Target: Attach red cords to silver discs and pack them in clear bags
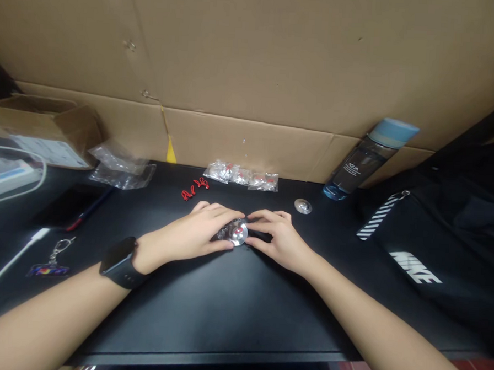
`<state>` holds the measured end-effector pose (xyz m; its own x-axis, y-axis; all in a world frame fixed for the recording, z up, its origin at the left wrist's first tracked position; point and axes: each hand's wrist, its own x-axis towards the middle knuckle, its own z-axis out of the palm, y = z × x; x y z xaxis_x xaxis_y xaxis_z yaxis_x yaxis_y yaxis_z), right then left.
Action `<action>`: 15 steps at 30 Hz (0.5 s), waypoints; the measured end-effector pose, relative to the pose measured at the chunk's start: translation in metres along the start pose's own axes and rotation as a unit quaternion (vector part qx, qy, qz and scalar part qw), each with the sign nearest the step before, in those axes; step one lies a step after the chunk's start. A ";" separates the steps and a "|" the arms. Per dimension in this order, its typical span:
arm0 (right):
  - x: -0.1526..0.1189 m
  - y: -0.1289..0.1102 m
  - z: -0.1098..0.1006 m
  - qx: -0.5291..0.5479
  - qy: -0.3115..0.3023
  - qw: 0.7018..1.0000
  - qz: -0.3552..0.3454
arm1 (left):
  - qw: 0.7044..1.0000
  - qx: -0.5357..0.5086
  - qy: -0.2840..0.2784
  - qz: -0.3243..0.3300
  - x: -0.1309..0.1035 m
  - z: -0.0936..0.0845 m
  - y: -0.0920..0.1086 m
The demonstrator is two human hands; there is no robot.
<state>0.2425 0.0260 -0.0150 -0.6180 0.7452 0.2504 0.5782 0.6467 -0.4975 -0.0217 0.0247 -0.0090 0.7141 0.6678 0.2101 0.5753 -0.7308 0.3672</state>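
At the middle of the black table (pixel 207 310), my left hand (pixel 199 226) pinches a small shiny metal disc (pixel 239 232) with a domed middle, like a finger cymbal. Something red shows on it, and crinkled clear plastic (pixel 224 232) lies under my left fingers. From the other side, my right hand (pixel 279 236) has its curled fingertips at the disc's right edge. A similar finger cymbal (pixel 303 206) lies flat to the right, beyond my right hand. Several red cord loops (pixel 195 189) rest behind my left hand. A black watch (pixel 122 261) is on my left wrist.
Clear packets (pixel 241 175) with red and silver pieces line the cardboard wall (pixel 253 69). A water bottle (pixel 358 163) leans at right beside a black bag (pixel 439 233). Leftward are a cardboard box (pixel 47 125), plastic bags (pixel 123 170), a phone (pixel 72 203), a keychain (pixel 52 268) and a white cable (pixel 10 269).
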 end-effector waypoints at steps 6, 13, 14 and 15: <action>0.001 -0.001 -0.002 -0.002 -0.008 1.000 -0.008 | 1.000 0.005 0.018 0.001 0.004 -0.002 0.002; 0.003 -0.002 -0.005 0.018 -0.018 0.999 -0.032 | 1.000 0.011 0.015 0.016 0.003 -0.006 -0.001; 0.003 -0.001 -0.005 0.021 -0.019 0.999 -0.037 | 1.000 0.008 0.013 0.024 0.003 -0.006 -0.002; 0.003 0.000 -0.005 0.026 -0.018 0.999 -0.041 | 0.999 0.007 0.012 0.030 0.003 -0.005 -0.003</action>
<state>0.2435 0.0290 -0.0097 -0.6814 0.6833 0.2622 0.4970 0.6949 -0.5197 -0.0237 0.0295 -0.0052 0.7383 0.6251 0.2531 0.5372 -0.7720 0.3396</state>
